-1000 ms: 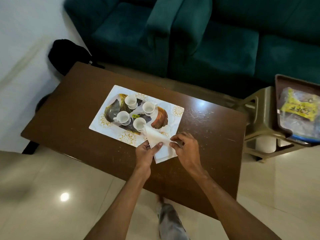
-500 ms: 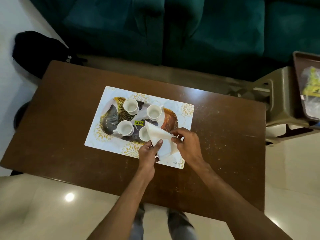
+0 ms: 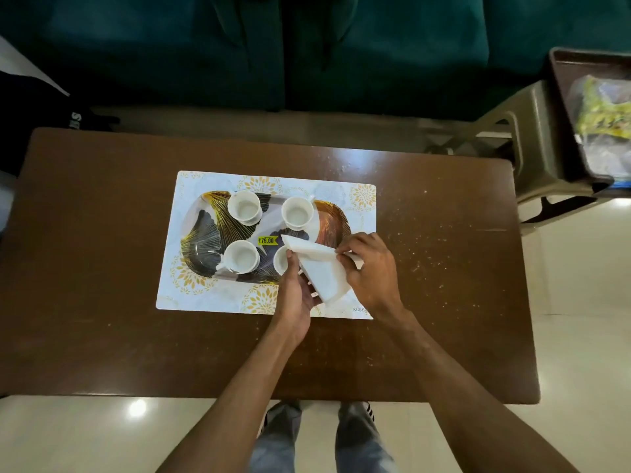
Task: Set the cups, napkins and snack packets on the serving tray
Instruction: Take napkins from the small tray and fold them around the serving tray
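Observation:
A patterned serving tray (image 3: 201, 233) lies on a white floral placemat (image 3: 205, 295) on the brown table (image 3: 102, 302). On it stand several white cups: back left (image 3: 243, 206), back right (image 3: 297, 212), front left (image 3: 240, 256), and one (image 3: 280, 260) partly hidden behind my left hand. A folded white napkin (image 3: 319, 268) is held over the tray's right front part. My left hand (image 3: 296, 291) holds it from below with the thumb on its left edge. My right hand (image 3: 370, 264) pinches its upper right edge. Snack packets (image 3: 601, 114) lie far right.
A brown tray (image 3: 560, 107) holding the packets sits on an olive plastic stool (image 3: 532, 145) right of the table. A teal sofa (image 3: 307, 46) runs along the back. A black bag (image 3: 30, 121) lies at the left. My legs show below the table's near edge.
The view has shifted so the table sits squarer in frame. Both hands have lifted the napkin slightly and turned it over the tray's right front; the cups have not moved.

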